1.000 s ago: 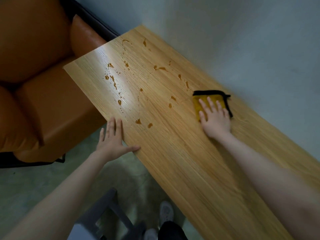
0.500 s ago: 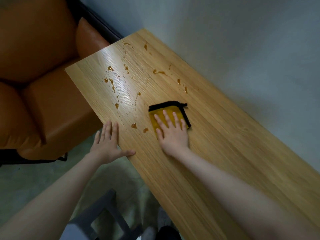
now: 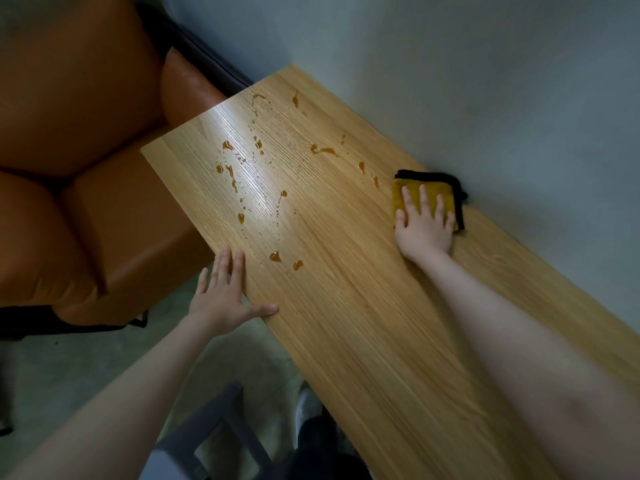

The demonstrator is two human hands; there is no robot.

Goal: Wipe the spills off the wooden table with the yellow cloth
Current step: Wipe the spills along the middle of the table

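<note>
A: Where does the yellow cloth (image 3: pixel 427 197) lie?

B: Folded, black-edged, flat on the wooden table (image 3: pixel 363 323), at the table's far edge against the grey wall (image 3: pixel 485 81).

A: What holds it?

B: The right hand (image 3: pixel 424 230) presses on it, palm down, fingers straight and spread; nothing is grasped. The fingertips reach over the cloth's middle and the heel of the hand rests at the cloth's near edge.

A: And the spills (image 3: pixel 277 256)?

B: Amber drops and streaks, scattered over the table's end toward the orange sofa (image 3: pixel 86 133), all apart from the cloth. The nearest drops lie just beside the cloth's sofa-side edge; two larger drops sit near the table's front edge.

A: The other hand?

B: The left hand (image 3: pixel 225 296) is released, fingers straight, laid along the table's front edge with the thumb resting on the tabletop, close to the two larger drops.

A: Surroundings?

B: The sofa abuts the table's short end. Below the table's front edge are a grey floor (image 3: pixel 69 368), a grey chair frame (image 3: pixel 207 427) and a light shoe (image 3: pixel 306 407)
</note>
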